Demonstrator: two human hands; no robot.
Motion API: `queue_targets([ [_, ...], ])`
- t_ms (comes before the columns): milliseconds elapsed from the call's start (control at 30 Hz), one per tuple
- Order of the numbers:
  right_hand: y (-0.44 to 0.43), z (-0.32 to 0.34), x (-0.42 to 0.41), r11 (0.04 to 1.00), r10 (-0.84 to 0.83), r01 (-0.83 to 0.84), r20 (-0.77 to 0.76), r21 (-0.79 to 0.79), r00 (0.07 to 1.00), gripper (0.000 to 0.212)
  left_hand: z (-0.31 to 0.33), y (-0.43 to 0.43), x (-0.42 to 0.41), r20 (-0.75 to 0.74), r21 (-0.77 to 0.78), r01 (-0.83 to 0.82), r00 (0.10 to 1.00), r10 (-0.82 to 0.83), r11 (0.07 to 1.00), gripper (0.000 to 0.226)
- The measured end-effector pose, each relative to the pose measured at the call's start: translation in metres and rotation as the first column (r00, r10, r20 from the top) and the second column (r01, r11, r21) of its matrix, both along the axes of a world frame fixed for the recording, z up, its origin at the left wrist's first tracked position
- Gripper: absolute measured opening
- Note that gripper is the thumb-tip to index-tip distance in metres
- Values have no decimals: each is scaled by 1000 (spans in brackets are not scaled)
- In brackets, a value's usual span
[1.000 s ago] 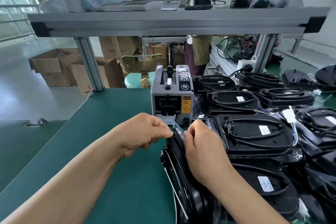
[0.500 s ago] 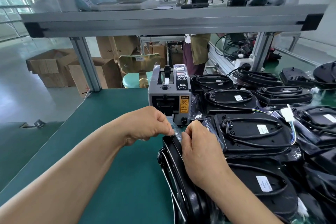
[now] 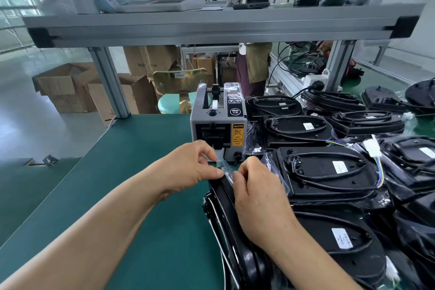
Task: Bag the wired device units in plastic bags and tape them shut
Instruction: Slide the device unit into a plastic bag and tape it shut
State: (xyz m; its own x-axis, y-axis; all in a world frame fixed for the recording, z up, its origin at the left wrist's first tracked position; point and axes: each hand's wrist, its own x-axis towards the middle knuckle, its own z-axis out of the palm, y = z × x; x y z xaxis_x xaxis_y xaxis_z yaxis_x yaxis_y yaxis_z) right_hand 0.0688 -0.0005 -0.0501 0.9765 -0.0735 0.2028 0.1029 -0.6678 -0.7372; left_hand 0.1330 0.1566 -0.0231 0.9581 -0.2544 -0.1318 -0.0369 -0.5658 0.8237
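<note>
Green matted worktop: our black wired device unit stands on edge there, risks tipping. Left hand and right hand fingers pinch its clear plastic bag flap; clear tape strip may wrinkle or misstick.

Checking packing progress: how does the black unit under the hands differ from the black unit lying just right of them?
The black unit standing on edge is tilted upright, held by the left hand and right hand pinching clear plastic at its top; the black flat-lying unit rests untouched. The flat unit shows its white label and coiled cable; the edge-on unit shows only its rim. Both are black, in clear plastic.
</note>
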Motion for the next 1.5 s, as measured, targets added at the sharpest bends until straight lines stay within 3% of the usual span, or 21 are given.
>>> queue_targets([
  [100, -2, -3, 0, 1000, 11, -11, 49, 12, 999, 23, -12, 0, -6, -139, -182, -142, 983, 117, 973, 11],
  [167, -3, -4, 0, 1000, 19, -19, 77, 3, 997, 22, -20, -5, -9, -173, -259, -219, 969, 178, 941, 20],
  [267, -3, -6, 0, 999, 26, -24, 101, -22, 995, 22, -25, -12, -9, -150, -266, -300, 952, 269, 916, 39],
  [500, -4, -9, 2, 1000, 16, -15, 102, -8, 995, 22, -29, -9, -18, -153, -307, -280, 958, 243, 910, 23],
  [633, -3, -8, 2, 1000, 13, -13, 87, 4, 996, 17, -29, -11, -19, -214, -348, -355, 931, 296, 867, 23],
  [700, -4, -5, 2, 1000, 26, -26, 45, 0, 999, 19, -28, -13, -18, -233, -364, -382, 920, 314, 849, 19],
  [833, -8, 10, 5, 985, 118, -141, -206, -101, 971, 90, -23, -12, -20, -273, -374, -381, 916, 293, 846, 18],
  [867, -9, 15, 7, 972, 139, -183, -273, -146, 952, 91, -21, -10, -20, -266, -366, -368, 921, 284, 854, 17],
  [967, -10, 25, 23, 915, 183, -297, -378, -272, 908, 69, -17, -1, -19, -194, -334, -311, 946, 258, 890, 11],
  [1067, -5, 32, 34, 901, 191, -334, -439, -278, 878, 63, -16, 3, -20, -131, -312, -229, 972, 197, 922, 20],
  [1167, -11, 30, 36, 940, 197, -303, -480, -156, 855, 49, -16, 6, -16, -91, -348, -273, 962, 257, 897, 20],
  [1333, -42, 35, 11, 957, 243, -162, -365, 239, 899, 41, -22, 9, 11, -183, -489, -481, 872, 453, 728, 14],
  [1433, -54, 43, -6, 830, 276, -115, -223, 546, 935, 20, -28, -2, 31, -262, -510, -546, 834, 485, 664, 11],
  [1500, -51, 37, -18, 716, 243, -64, -162, 695, 957, 21, -31, -11, 46, -342, -504, -598, 801, 492, 623, 11],
])
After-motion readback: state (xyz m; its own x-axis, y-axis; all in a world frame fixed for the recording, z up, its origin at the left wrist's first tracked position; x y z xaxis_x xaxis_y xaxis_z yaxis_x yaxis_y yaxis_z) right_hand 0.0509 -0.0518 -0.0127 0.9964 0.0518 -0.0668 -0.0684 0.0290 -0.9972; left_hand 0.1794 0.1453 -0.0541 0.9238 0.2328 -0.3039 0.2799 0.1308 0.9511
